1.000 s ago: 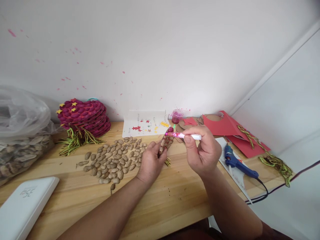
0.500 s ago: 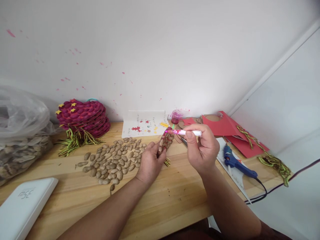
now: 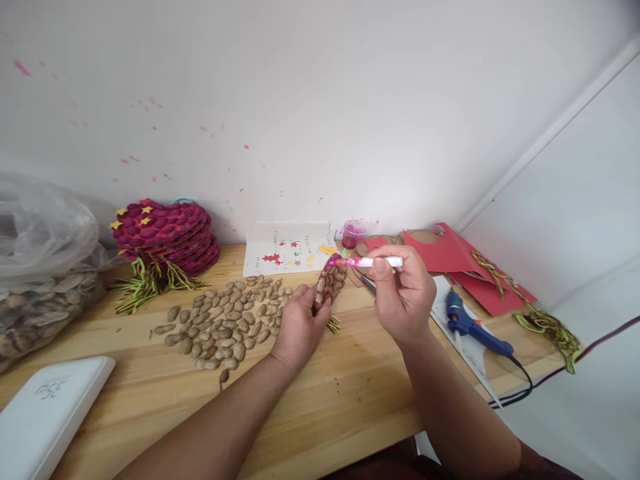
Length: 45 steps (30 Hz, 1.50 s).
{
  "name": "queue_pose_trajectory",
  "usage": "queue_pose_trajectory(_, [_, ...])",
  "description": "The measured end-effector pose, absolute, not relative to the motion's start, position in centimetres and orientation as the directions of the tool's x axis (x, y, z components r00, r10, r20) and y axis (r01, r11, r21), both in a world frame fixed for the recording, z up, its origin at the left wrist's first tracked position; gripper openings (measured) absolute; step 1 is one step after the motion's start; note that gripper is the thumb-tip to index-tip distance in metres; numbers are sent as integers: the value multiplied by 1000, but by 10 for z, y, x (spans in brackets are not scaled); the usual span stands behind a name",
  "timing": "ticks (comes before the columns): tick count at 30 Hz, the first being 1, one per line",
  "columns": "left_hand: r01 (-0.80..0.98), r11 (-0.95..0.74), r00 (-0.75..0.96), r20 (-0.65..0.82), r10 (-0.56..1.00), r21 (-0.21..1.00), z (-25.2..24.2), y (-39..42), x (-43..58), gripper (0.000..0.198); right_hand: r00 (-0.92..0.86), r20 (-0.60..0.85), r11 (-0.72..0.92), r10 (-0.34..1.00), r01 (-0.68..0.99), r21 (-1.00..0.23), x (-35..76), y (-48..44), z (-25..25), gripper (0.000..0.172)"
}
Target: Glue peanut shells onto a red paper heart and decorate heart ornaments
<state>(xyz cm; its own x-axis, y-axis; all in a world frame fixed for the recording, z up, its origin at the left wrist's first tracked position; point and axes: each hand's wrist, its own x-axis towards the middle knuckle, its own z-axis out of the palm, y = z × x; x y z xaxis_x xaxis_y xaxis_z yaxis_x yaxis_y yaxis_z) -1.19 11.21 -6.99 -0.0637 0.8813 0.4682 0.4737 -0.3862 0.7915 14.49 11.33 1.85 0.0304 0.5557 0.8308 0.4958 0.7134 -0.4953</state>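
My left hand (image 3: 303, 327) grips a peanut-covered craft piece (image 3: 331, 283), tilted up above the table. Its upper edge is coloured magenta, while the peanuts lower down are still plain brown. In my right hand (image 3: 403, 293) is a white-handled paintbrush (image 3: 385, 262), pinched between thumb and fingers, with its magenta-stained tip touching the top of the piece. Yellow-green strands (image 3: 333, 325) stick out below the piece. Left of my left hand, many loose peanuts (image 3: 225, 327) lie spread on the wooden table (image 3: 320, 420).
Stacked magenta peanut pieces with fringe (image 3: 165, 233) stand by the wall, near a bag of peanuts (image 3: 45, 307). A white power bank (image 3: 55, 413) lies front left. Behind are a sticker sheet (image 3: 260, 250) and a paint cup (image 3: 353, 233). A blue glue gun (image 3: 475, 327) and red card (image 3: 430, 250) lie right.
The brush tip has shifted very slightly along the top edge of the craft piece. Both hands keep nearly the same place and hold.
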Motion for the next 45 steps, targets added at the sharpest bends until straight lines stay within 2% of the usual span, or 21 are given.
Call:
queue_pose_trajectory(8, [465, -371, -77, 454, 888, 804, -71, 112, -12, 31, 74, 803, 691, 591, 467, -552, 144, 115, 17, 9])
queue_pose_trajectory(15, [438, -357, -49, 419, 907, 825, -70, 111, -12, 22, 77, 820, 694, 567, 491, -527, 144, 115, 16, 11])
queue_pose_trajectory(26, [385, -333, -28, 372, 928, 861, -72, 111, -12, 19, 1, 789, 732, 614, 373, -570, 142, 114, 11, 10])
queue_pose_trajectory(32, [364, -313, -23, 345, 938, 877, -71, 110, -12, 18, 16, 831, 724, 555, 483, -493, 145, 115, 15, 9])
queue_pose_trajectory(37, [356, -308, -18, 335, 942, 883, -71, 111, -12, 20, -20, 817, 747, 576, 419, -516, 144, 115, 14, 10])
queue_pose_trajectory(45, [335, -284, -19, 308, 951, 898, -73, 111, -12, 21, 1, 810, 740, 586, 407, -536, 143, 119, 15, 9])
